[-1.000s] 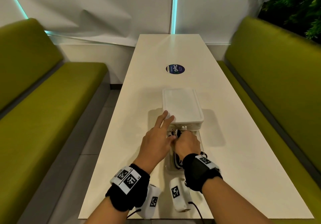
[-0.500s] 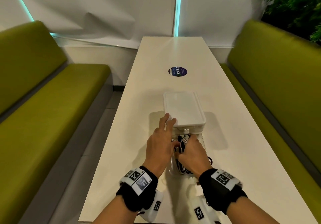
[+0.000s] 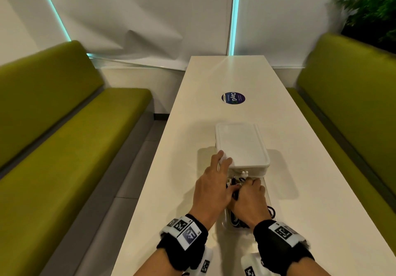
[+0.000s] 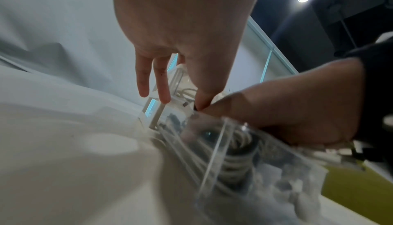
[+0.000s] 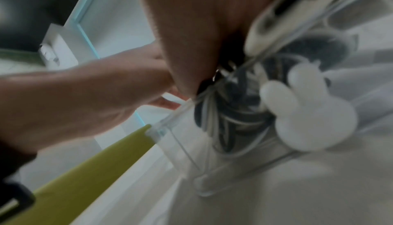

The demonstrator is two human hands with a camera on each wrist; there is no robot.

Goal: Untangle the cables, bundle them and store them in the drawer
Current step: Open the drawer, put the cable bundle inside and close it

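A white drawer box (image 3: 242, 145) stands mid-table, and its clear drawer (image 3: 268, 192) is pulled out toward me. Black and white cables (image 3: 232, 186) lie coiled in the drawer, seen through its wall (image 4: 212, 153) in the left wrist view. My left hand (image 3: 216, 181) rests straight fingers (image 4: 163, 87) on the box's near left corner, its thumb down at the cables. My right hand (image 3: 250, 192) is over the drawer, fingers curled down onto the cable bundle (image 5: 229, 116). A white rabbit-shaped knob (image 5: 306, 116) sits on the drawer's clear front.
The long white table (image 3: 225, 76) carries a round dark sticker (image 3: 233, 98) beyond the box. Green benches (image 3: 64, 147) run along both sides, and a plant (image 3: 372, 8) stands at the back right. A second small white knob (image 3: 244, 172) shows on the box front.
My right hand has shifted a little right and forward, staying down on the cables in the drawer. The left hand has kept its fingers on the box corner.
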